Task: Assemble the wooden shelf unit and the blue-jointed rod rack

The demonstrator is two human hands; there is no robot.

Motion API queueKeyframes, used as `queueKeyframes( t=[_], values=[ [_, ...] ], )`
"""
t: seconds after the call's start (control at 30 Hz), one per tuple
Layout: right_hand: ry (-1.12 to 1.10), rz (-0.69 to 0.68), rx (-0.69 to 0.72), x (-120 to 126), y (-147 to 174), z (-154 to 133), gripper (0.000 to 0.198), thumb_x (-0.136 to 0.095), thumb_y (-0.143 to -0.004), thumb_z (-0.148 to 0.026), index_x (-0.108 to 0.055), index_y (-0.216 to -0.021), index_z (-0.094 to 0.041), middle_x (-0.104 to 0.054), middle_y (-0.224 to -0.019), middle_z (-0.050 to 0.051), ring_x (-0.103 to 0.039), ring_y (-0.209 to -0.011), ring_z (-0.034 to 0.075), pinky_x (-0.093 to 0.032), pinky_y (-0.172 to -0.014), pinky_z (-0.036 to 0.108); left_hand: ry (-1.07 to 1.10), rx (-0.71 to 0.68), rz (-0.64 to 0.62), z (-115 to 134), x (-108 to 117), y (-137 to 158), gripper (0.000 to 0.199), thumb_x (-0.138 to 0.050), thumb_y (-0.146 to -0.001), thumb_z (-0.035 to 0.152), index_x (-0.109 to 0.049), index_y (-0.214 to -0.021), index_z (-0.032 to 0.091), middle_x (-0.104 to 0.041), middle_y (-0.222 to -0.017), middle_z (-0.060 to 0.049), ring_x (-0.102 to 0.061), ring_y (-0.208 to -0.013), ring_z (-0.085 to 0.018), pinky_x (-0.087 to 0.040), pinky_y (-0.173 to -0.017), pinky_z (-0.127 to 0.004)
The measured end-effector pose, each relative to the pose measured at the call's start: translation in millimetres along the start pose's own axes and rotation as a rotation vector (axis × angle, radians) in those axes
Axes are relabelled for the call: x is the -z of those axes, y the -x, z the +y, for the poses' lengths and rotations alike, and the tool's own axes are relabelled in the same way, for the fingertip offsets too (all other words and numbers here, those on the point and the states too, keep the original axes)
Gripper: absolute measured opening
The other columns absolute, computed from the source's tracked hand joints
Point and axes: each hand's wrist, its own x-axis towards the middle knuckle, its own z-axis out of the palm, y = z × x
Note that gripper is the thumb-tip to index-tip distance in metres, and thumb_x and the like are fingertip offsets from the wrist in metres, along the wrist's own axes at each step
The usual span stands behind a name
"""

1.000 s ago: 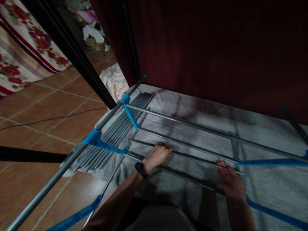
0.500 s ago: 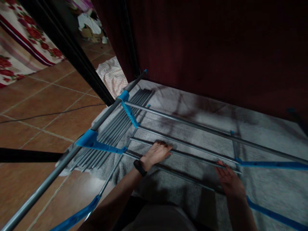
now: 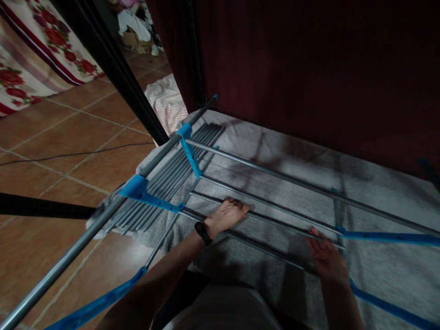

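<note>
A loose grey metal tube (image 3: 275, 222) lies slantwise between my hands, over the blue-and-grey rack frame. My left hand (image 3: 227, 214), with a dark band on its wrist, is closed over the tube's left half, its fingers curled out of sight. At the right end, my right hand (image 3: 325, 256) holds the tube lightly across its fingers, with the fingertips showing beyond it. Blue plastic brackets (image 3: 156, 200) join the frame's poles (image 3: 288, 181). Another thin bar (image 3: 264, 251) runs nearer me, partly hidden by the left forearm.
Several grey tubes (image 3: 161, 181) lie side by side at the left of the grey blanket (image 3: 388, 220). Black posts (image 3: 113, 68) stand along the left side. A dark red curtain or panel (image 3: 292, 68) closes off the back. A cable (image 3: 75, 153) crosses the tiled floor (image 3: 37, 133).
The view has shifted slightly, so the frame's left part appears a little higher and farther right. Both hands keep their places on the tube.
</note>
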Motion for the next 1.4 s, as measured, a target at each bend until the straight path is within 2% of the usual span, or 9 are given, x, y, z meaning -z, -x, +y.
queueKeyframes(
  t=[0.07,0.23,0.47,0.6,0.77,0.9,1.0,1.13,1.4],
  values=[
    [-0.008,0.034,-0.023,-3.3,3.9,-1.3,0.026,-0.069,-0.069,-0.025,-0.073,-0.095,-0.027,-0.073,-0.116,0.003,-0.065,-0.118,0.020,-0.047,-0.112,0.043,-0.018,0.001,0.004,0.1,-1.8,-0.2,0.021,-0.047,-0.103,0.034,-0.057,-0.115,0.020,-0.070,-0.100,-0.005,-0.066,-0.097,-0.021,-0.043,-0.090,-0.034],
    [0.004,0.068,-0.045,-7.7,6.1,-3.4,0.015,-0.070,-0.072,-0.026,-0.070,-0.087,-0.025,-0.073,-0.111,0.004,-0.066,-0.115,0.021,-0.051,-0.107,0.045,-0.054,-0.003,0.019,0.7,-4.5,-0.4,0.021,-0.046,-0.103,0.034,-0.057,-0.114,0.020,-0.069,-0.099,-0.005,-0.066,-0.095,-0.022,-0.042,-0.092,-0.035],
    [-0.011,0.076,-0.048,-9.8,3.0,-1.3,0.016,-0.065,-0.075,-0.023,-0.070,-0.090,-0.026,-0.073,-0.108,0.001,-0.067,-0.111,0.016,-0.045,-0.114,0.041,-0.061,-0.004,0.007,0.4,-6.6,-0.1,0.020,-0.048,-0.102,0.033,-0.057,-0.114,0.019,-0.069,-0.102,-0.006,-0.065,-0.098,-0.021,-0.042,-0.095,-0.035],
    [-0.057,0.118,-0.079,-17.8,5.8,-3.4,0.013,-0.058,-0.081,-0.023,-0.069,-0.087,-0.024,-0.073,-0.104,0.002,-0.069,-0.105,0.015,-0.050,-0.108,0.038,-0.042,-0.001,0.018,-1.4,-7.4,-1.1,0.018,-0.052,-0.101,0.032,-0.058,-0.112,0.019,-0.070,-0.101,-0.005,-0.066,-0.098,-0.022,-0.044,-0.094,-0.036],
    [-0.115,0.110,-0.102,-28.3,11.4,-10.1,0.013,-0.056,-0.081,-0.019,-0.066,-0.088,-0.024,-0.076,-0.097,0.002,-0.072,-0.095,0.016,-0.058,-0.095,0.037,0.016,0.003,0.033,-7.1,-3.0,2.1,0.016,-0.053,-0.100,0.030,-0.062,-0.109,0.021,-0.071,-0.099,-0.005,-0.066,-0.097,-0.023,-0.046,-0.091,-0.035],
    [-0.184,0.105,-0.134,-32.7,13.0,-17.6,0.007,-0.059,-0.081,-0.019,-0.060,-0.078,-0.025,-0.076,-0.088,0.001,-0.073,-0.083,0.018,-0.061,-0.087,0.039,0.074,0.078,0.027,-20.4,-3.3,12.2,0.018,-0.056,-0.099,0.031,-0.064,-0.112,0.022,-0.072,-0.108,-0.007,-0.067,-0.101,-0.023,-0.048,-0.091,-0.034],
    [-0.225,0.068,-0.141,-34.9,14.6,-20.0,0.012,-0.061,-0.081,-0.020,-0.056,-0.071,-0.024,-0.076,-0.084,0.001,-0.074,-0.079,0.019,-0.061,-0.084,0.040,0.086,0.150,0.036,-32.3,-4.8,19.6,0.023,-0.055,-0.099,0.032,-0.064,-0.117,0.021,-0.072,-0.113,-0.008,-0.068,-0.102,-0.023,-0.049,-0.091,-0.034],
    [-0.244,0.090,-0.112,-39.9,17.2,-16.3,0.011,-0.060,-0.081,-0.018,-0.057,-0.072,-0.025,-0.077,-0.084,0.000,-0.074,-0.079,0.018,-0.061,-0.085,0.039,0.067,0.173,0.025,-39.5,-2.8,20.5,0.022,-0.057,-0.098,0.034,-0.065,-0.114,0.020,-0.073,-0.110,-0.006,-0.069,-0.101,-0.024,-0.051,-0.090,-0.035],
    [-0.291,0.140,-0.123,-48.4,19.7,-13.6,0.012,-0.056,-0.083,-0.014,-0.062,-0.079,-0.024,-0.077,-0.086,0.001,-0.073,-0.081,0.015,-0.061,-0.081,0.032,0.024,0.116,0.067,-41.3,-3.1,18.6,0.028,-0.055,-0.098,0.043,-0.070,-0.109,0.022,-0.075,-0.108,-0.007,-0.071,-0.098,-0.025,-0.054,-0.088,-0.038]
  ],
)
